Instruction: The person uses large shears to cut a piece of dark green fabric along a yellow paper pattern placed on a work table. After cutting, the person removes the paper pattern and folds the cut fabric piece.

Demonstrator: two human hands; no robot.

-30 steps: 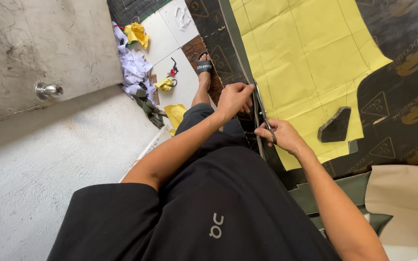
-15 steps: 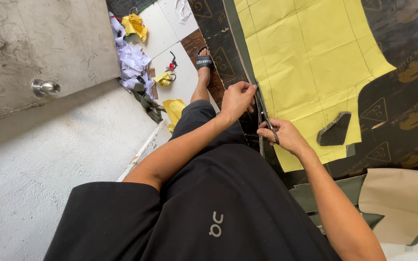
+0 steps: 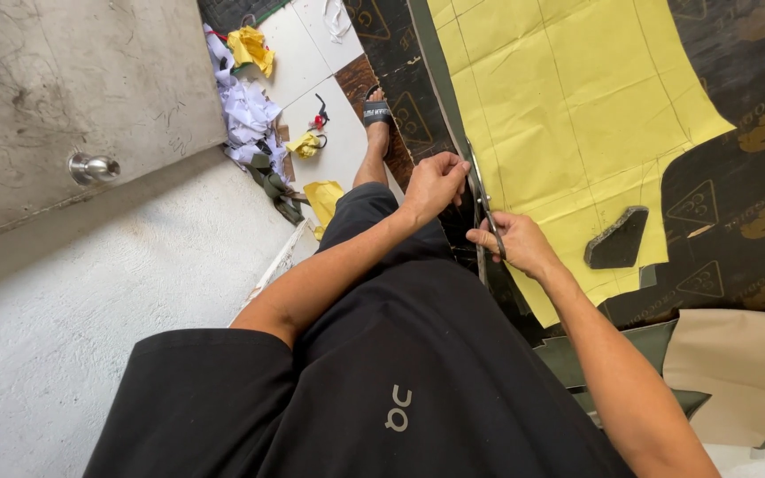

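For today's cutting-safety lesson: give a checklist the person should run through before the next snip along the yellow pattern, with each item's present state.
1. Right hand grips the scissors: ok.
2. Left hand holds the fabric edge beside the blades: ok.
3. Left fingers clear of the blades: cannot tell, they sit very close.
4. Yellow pattern lies flat on the fabric: ok.
5. Dark weight rests on the pattern: ok.
6. Floor free of scraps near the foot: not ok.
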